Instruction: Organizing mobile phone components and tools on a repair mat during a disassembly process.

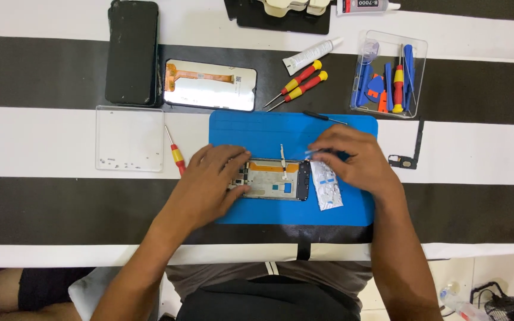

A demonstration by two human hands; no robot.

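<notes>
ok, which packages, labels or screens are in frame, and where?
Replacement screen: above the blue mat, pale rectangle, orange flex cable.
Dark phone: top left, black slab.
Glue tube: left of tool case, white, printed label.
Clear tool case: top right, blue and red tools.
Second tube: top edge, dark label.

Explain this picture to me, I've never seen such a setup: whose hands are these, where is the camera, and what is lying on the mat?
One camera, worn on a person's head, looks down at their two bare hands. The left hand rests on an opened phone frame lying on a blue mat. The right hand pinches a thin tool at the frame's edge, above a grey foil piece. Around lie a black phone, a loose screen panel, red-yellow screwdrivers and a clear tool box.
</notes>
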